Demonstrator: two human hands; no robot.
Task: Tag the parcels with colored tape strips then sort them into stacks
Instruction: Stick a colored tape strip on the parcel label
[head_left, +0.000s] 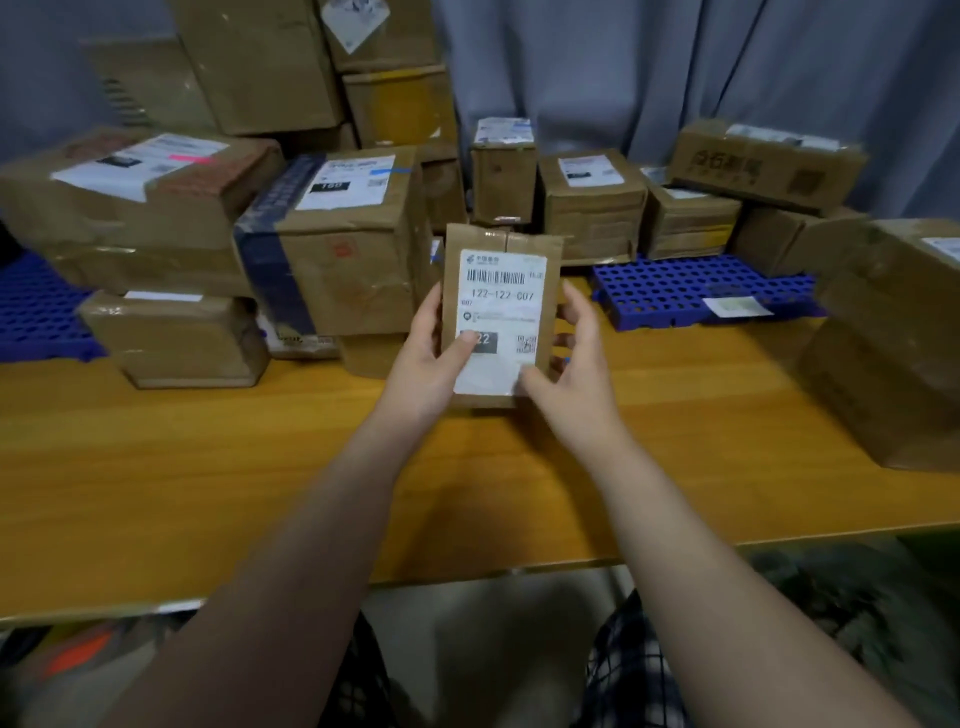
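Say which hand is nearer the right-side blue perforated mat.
Right. The right hand grips the small parcel just left of the blue mat; the left hand holds the parcel's far side.

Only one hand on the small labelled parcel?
No, the left hand and the right hand both grip the small parcel, one at each side.

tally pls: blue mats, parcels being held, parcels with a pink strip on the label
Blue mats: 2
Held parcel: 1
Pink-strip parcel: 1
Total: 4
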